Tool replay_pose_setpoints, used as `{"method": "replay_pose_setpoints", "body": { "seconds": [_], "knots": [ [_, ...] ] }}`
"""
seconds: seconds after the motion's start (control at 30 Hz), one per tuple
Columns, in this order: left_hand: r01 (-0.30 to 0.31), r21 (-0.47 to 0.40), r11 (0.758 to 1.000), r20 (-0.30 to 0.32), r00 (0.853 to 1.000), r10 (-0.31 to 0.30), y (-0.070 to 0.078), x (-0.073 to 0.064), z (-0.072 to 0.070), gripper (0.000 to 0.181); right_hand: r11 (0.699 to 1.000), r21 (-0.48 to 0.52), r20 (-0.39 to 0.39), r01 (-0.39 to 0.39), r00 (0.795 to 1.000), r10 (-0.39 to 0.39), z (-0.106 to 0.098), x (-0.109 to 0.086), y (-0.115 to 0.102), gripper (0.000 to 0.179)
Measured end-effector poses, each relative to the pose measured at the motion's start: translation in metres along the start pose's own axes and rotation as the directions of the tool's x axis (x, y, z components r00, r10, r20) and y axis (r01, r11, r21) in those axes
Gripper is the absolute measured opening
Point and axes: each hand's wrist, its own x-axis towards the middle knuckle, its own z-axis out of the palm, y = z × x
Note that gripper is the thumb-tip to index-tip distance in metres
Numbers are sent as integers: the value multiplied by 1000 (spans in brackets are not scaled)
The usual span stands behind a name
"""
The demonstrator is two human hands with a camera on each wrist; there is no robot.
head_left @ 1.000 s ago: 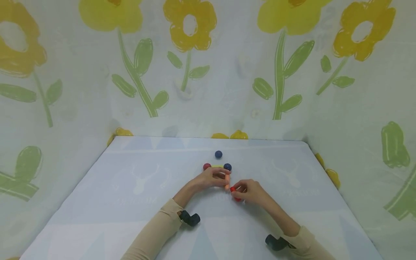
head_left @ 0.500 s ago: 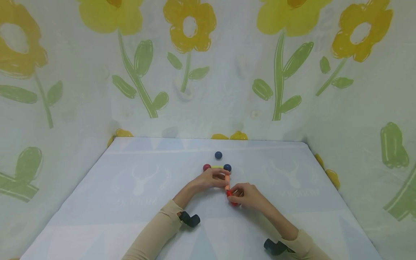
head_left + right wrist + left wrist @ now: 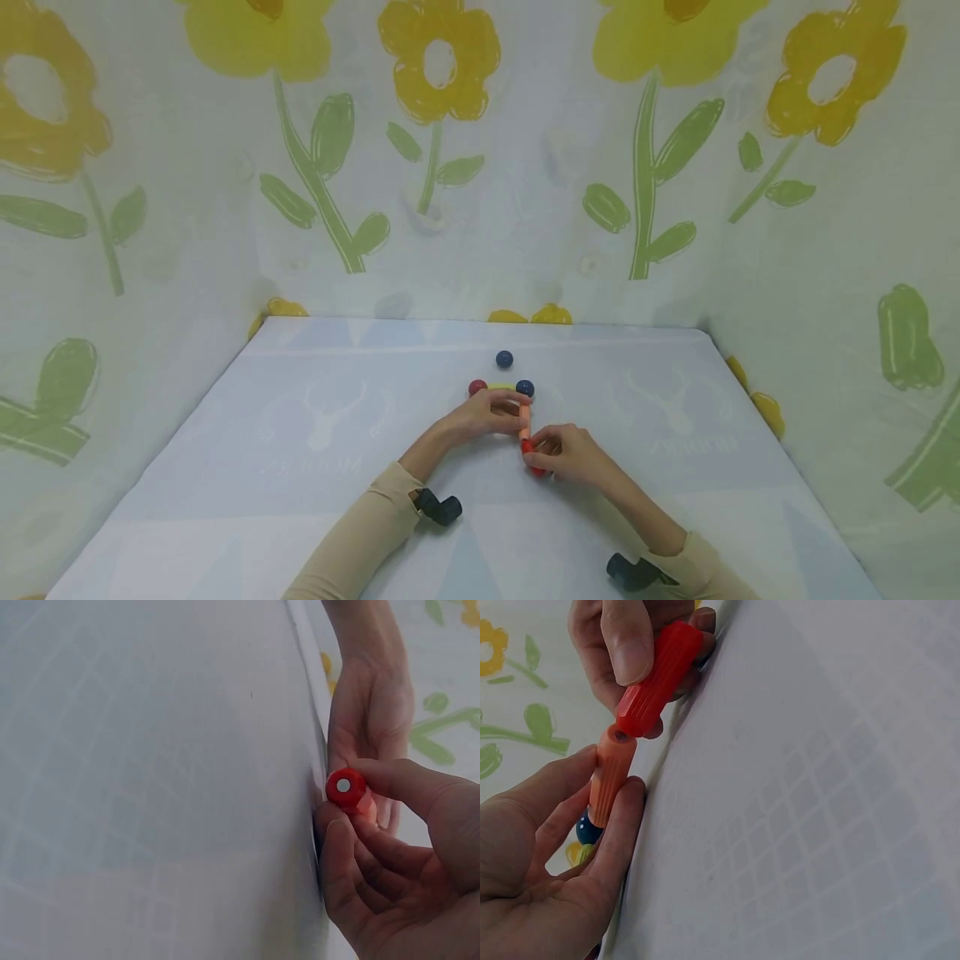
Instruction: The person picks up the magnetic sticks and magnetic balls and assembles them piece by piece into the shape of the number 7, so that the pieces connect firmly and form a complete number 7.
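Note:
My left hand [image 3: 483, 414] pinches an orange ribbed magnetic rod [image 3: 613, 780] between thumb and fingers. A dark blue ball [image 3: 525, 388] sits at that rod's far end. My right hand [image 3: 576, 452] grips a red ribbed rod [image 3: 660, 679], whose round end with a pale centre [image 3: 343, 785] faces the right wrist camera. In the left wrist view the red rod meets the orange rod's near end at an angle; they appear to touch at the edge. Beyond my left fingers, a yellow rod [image 3: 501, 386] lies between the blue ball and a red ball [image 3: 477, 387].
Another dark blue ball [image 3: 504, 359] lies farther back on the pale patterned table [image 3: 337, 492]. Flower-printed cloth walls [image 3: 525, 242] rise behind the table and at both sides. A dark wrist device [image 3: 438, 506] sits at the left cuff, another [image 3: 633, 572] at the right.
My right hand has brought the red rod left and slightly nearer to me, up against the orange rod's near end. The left hand and the balls stay in place.

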Motion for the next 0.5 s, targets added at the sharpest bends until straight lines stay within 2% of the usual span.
{"method": "replay_pose_setpoints", "body": {
  "seconds": [0.5],
  "knots": [
    [1,-9,1000,-2,1000,-1,-1,0,1,42,997,76,37,-22,999,19,2,2,4,35]
  ]
}}
